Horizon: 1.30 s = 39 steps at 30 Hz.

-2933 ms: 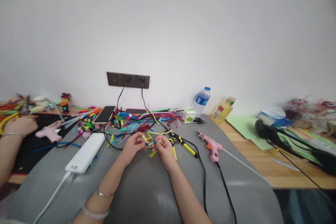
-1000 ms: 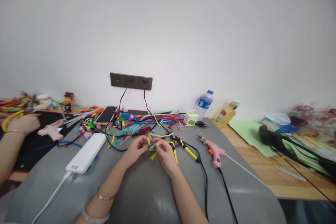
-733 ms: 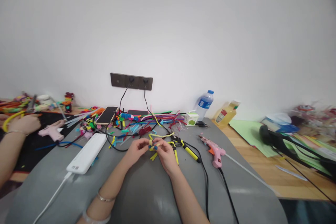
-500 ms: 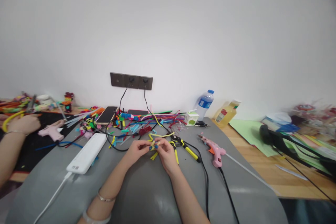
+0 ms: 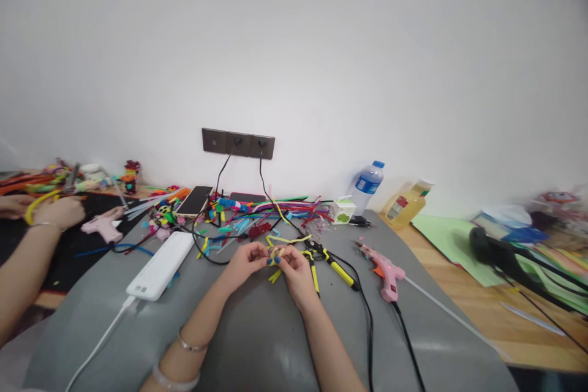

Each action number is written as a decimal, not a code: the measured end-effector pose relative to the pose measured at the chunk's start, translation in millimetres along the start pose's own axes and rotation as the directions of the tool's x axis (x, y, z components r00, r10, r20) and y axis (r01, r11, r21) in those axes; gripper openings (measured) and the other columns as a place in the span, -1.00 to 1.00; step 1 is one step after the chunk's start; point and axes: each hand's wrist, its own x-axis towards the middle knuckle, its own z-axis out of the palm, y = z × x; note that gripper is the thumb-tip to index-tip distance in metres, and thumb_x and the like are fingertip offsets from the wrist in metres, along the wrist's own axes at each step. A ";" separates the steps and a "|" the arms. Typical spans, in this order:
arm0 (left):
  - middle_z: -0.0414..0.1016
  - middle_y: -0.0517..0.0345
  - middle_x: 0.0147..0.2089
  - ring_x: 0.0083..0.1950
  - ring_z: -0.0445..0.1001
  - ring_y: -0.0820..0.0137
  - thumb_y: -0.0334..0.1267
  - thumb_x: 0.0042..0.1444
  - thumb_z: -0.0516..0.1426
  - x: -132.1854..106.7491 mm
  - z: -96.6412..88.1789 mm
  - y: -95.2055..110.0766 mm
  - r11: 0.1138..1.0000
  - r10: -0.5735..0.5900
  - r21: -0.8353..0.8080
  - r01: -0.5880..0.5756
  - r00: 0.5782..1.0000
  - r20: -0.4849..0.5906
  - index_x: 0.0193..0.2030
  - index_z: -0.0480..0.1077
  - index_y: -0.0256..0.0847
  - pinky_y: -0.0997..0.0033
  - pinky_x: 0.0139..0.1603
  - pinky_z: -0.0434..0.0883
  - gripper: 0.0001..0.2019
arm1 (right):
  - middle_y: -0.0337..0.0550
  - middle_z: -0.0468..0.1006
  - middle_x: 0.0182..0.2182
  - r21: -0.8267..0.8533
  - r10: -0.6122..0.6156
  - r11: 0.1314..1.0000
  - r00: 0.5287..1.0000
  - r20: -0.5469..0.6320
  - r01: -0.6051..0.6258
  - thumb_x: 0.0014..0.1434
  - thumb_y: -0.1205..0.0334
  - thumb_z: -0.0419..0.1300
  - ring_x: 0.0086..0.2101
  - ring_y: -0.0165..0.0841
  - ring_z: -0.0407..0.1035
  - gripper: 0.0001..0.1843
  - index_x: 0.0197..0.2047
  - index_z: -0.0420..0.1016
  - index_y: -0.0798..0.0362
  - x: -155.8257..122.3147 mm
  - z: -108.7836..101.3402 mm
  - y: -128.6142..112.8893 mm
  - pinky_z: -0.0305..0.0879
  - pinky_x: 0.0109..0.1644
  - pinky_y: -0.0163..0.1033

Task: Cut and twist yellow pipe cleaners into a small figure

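Note:
Over the grey tabletop, my left hand (image 5: pixel 248 264) and my right hand (image 5: pixel 296 271) meet fingertip to fingertip. Both pinch a small pale-yellow piece of pipe cleaner (image 5: pixel 275 253), mostly covered by the fingers. A longer pale-yellow pipe cleaner (image 5: pixel 289 240) lies just behind them, and short yellow pieces (image 5: pixel 275 276) show beneath. Right of my right hand rest pliers with yellow-and-black handles (image 5: pixel 340 272). Further right lies a pink hot glue gun (image 5: pixel 384 269) with a clear glue stick in its back and a black cord.
A white power bank (image 5: pixel 160 266) with a white cable lies left. Behind are a phone (image 5: pixel 195 201), colourful pipe cleaners (image 5: pixel 285 208), a water bottle (image 5: pixel 368 187) and a yellow drink bottle (image 5: pixel 408 203). Another person's hand (image 5: pixel 62 213) holds yellow-handled scissors (image 5: pixel 39 203) at far left.
The view has turned slightly left, so everything sits further right in the picture. My fingers have shifted a little around the yellow piece, and both hands still pinch it.

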 end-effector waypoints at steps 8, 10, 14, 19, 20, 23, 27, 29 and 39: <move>0.39 0.22 -0.45 -0.42 0.28 0.48 -0.16 -0.05 0.25 -1.6 1.3 2.5 0.999 0.027 0.034 -0.028 0.999 0.037 -0.41 0.40 -0.28 0.50 -0.37 0.19 -0.79 | -0.22 0.57 -0.45 0.010 0.042 0.999 0.998 -0.048 -0.041 0.00 0.13 0.38 -0.40 -0.34 0.44 -0.79 -0.41 0.45 0.03 0.1 1.2 0.1 0.33 -0.22 -0.24; 0.38 0.23 -0.44 -0.43 0.26 0.49 -0.16 -0.05 0.25 -1.7 1.8 2.0 0.998 0.036 0.041 -0.038 0.998 0.045 -0.41 0.39 -0.28 0.50 -0.38 0.17 -0.78 | -0.24 0.56 -0.48 0.024 0.050 0.999 0.997 -0.063 -0.049 -0.03 0.13 0.39 -0.42 -0.35 0.44 -0.76 -0.42 0.43 0.02 0.4 0.9 1.1 0.33 -0.26 -0.26; 0.35 0.24 -0.43 -0.44 0.23 0.50 -0.14 -0.03 0.24 -2.4 3.2 0.5 0.996 0.069 0.058 -0.071 0.997 0.046 -0.38 0.37 -0.27 0.52 -0.41 0.15 -0.77 | -0.28 0.53 -0.52 0.046 0.033 0.999 0.995 -0.093 -0.029 -0.05 0.13 0.41 -0.46 -0.36 0.43 -0.73 -0.41 0.39 0.01 1.3 0.4 3.0 0.31 -0.34 -0.29; 0.34 0.28 -0.46 -0.52 0.12 0.54 -0.17 -0.04 0.25 -3.8 5.7 -0.9 0.977 0.106 0.183 -0.113 0.993 0.045 -0.29 0.41 -0.26 0.53 -0.49 0.06 -0.77 | -0.29 0.53 -0.51 0.072 0.027 0.997 0.993 -0.114 -0.018 -0.04 0.14 0.40 -0.48 -0.36 0.43 -0.71 -0.40 0.35 0.00 1.2 1.1 1.5 0.33 -0.36 -0.28; 0.32 0.29 -0.49 -0.52 0.12 0.54 -0.19 -0.04 0.24 -4.1 6.1 -0.7 0.965 0.117 0.234 -0.119 0.993 0.023 -0.32 0.43 -0.26 0.53 -0.49 0.05 -0.80 | -0.28 0.53 -0.50 0.076 0.030 0.997 0.993 -0.112 -0.021 -0.04 0.13 0.40 -0.47 -0.35 0.44 -0.70 -0.40 0.34 0.00 1.3 1.3 1.0 0.34 -0.36 -0.28; 0.23 0.32 -0.58 -0.53 0.13 0.51 -0.26 -0.03 0.21 -5.0 6.9 0.5 0.926 0.164 0.353 -0.136 0.985 -0.051 -0.42 0.45 -0.25 0.52 -0.49 0.05 -0.90 | -0.27 0.53 -0.50 0.089 0.037 0.996 0.994 -0.107 -0.027 -0.06 0.11 0.41 -0.46 -0.33 0.45 -0.68 -0.41 0.33 0.00 1.8 1.8 0.1 0.35 -0.37 -0.27; 0.28 0.30 -0.58 -0.54 0.21 0.49 -0.27 -0.03 0.20 -6.7 7.8 1.9 0.896 0.208 0.411 -0.170 0.977 -0.049 -0.40 0.46 -0.24 0.52 -0.49 0.12 -0.92 | -0.29 0.52 -0.51 0.099 0.031 0.995 0.992 -0.121 -0.019 -0.07 0.14 0.41 -0.48 -0.36 0.44 -0.69 -0.41 0.33 0.00 2.4 2.3 0.6 0.35 -0.37 -0.29; 0.34 0.28 -0.55 -0.53 0.25 0.48 -0.24 -0.02 0.21 -7.5 8.3 1.8 0.880 0.231 0.435 -0.193 0.972 -0.037 -0.38 0.45 -0.22 0.51 -0.48 0.15 -0.89 | -0.29 0.52 -0.51 0.099 0.028 0.995 0.992 -0.124 -0.016 -0.06 0.14 0.41 -0.48 -0.36 0.44 -0.69 -0.41 0.33 -0.01 2.4 2.3 1.1 0.35 -0.36 -0.29; 0.46 0.17 -0.44 -0.41 0.38 0.40 -0.28 0.09 0.14 -6.4 8.0 -3.9 0.819 0.341 0.503 -0.277 0.939 -0.036 -0.44 0.45 -0.17 0.45 -0.36 0.24 -0.88 | -0.29 0.50 -0.50 0.066 0.004 0.998 0.990 -0.140 0.005 -0.06 0.14 0.40 -0.41 -0.34 0.46 -0.71 -0.42 0.34 0.00 2.6 0.9 2.8 0.33 -0.28 -0.28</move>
